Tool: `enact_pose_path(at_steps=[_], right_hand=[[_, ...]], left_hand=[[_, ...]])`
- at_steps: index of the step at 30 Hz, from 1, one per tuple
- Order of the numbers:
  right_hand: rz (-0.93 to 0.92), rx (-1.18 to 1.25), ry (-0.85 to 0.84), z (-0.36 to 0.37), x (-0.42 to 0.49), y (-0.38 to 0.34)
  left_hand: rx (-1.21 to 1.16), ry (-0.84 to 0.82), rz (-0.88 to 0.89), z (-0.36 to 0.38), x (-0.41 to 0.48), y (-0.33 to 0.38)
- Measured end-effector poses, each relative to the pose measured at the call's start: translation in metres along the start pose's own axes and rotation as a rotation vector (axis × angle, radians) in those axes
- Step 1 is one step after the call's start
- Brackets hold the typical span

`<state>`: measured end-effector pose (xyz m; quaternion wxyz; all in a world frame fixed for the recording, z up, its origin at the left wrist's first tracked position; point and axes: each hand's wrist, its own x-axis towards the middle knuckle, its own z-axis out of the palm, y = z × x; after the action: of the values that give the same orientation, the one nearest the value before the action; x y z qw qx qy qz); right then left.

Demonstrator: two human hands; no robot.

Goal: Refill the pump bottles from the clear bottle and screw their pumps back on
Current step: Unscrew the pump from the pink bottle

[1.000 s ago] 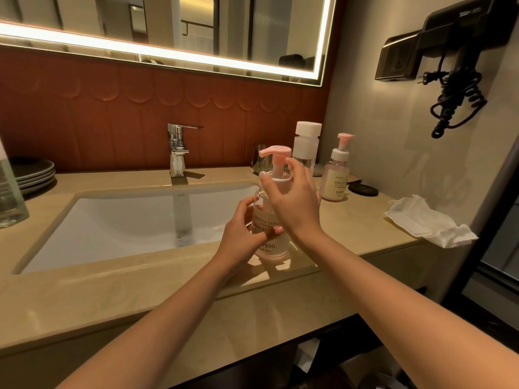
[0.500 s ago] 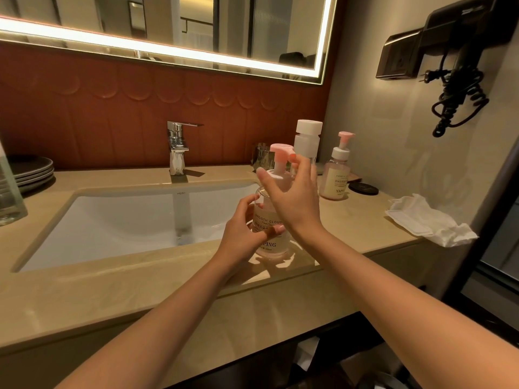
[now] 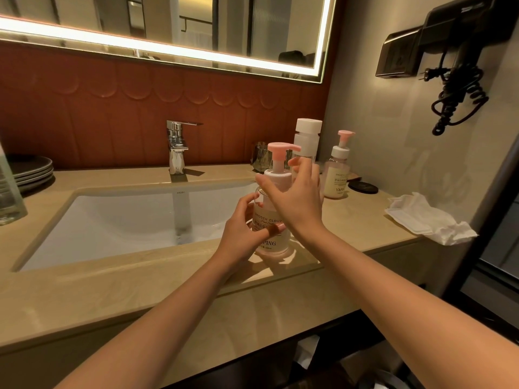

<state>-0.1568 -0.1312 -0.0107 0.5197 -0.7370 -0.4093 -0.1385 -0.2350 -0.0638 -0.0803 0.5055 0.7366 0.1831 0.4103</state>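
A pump bottle (image 3: 271,242) with pale liquid and a printed label stands on the counter just right of the sink. Its pink pump head (image 3: 280,151) sits on top, spout to the right. My left hand (image 3: 241,228) grips the bottle's body from the left. My right hand (image 3: 297,197) wraps around the white pump collar (image 3: 276,175) from the right. Behind them the clear bottle (image 3: 306,138) with a white cap stands upright. A second pump bottle (image 3: 337,175) with its pink pump on stands further right, near the wall.
A white sink (image 3: 126,220) with a chrome tap (image 3: 177,147) lies to the left. Dark plates (image 3: 31,171) and a glass vessel (image 3: 8,192) are at far left. A crumpled white cloth (image 3: 429,220) and a black disc (image 3: 362,187) lie right; a hairdryer (image 3: 460,66) hangs above.
The pink pump head has turned from pointing left to pointing right under my right hand. The bottle stays in the same spot in my left hand.
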Motion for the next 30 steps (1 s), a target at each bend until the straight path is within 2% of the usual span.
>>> enact_pose_path(at_steps=[3,8,14,20,24,28,30], right_hand=[[-0.01,-0.038,0.016,-0.0007,0.0024,0.0032],[-0.029,0.042,-0.081,0.0008,-0.003,0.0065],[0.001,0.027,-0.111,-0.0037,-0.0008,0.0051],[-0.018,0.035,-0.008,-0.0075,-0.0005,0.005],[-0.054,0.069,-0.039,-0.0079,-0.0019,0.0054],[-0.012,0.152,-0.132,-0.0075,-0.0046,0.004],[-0.005,0.131,-0.127,-0.0071,-0.0045,0.0016]], left_hand=[[0.014,0.001,0.003,0.0,0.0,0.0012],[-0.022,-0.005,0.001,0.0,-0.0026,0.0037],[-0.007,-0.005,-0.011,-0.0011,-0.003,0.0054],[0.008,0.005,-0.02,0.0,-0.0023,0.0056],[-0.009,-0.003,-0.027,0.0006,-0.0038,0.0068],[-0.036,-0.005,-0.043,0.0009,-0.0048,0.0089],[-0.024,-0.008,-0.034,0.0002,-0.0046,0.0092]])
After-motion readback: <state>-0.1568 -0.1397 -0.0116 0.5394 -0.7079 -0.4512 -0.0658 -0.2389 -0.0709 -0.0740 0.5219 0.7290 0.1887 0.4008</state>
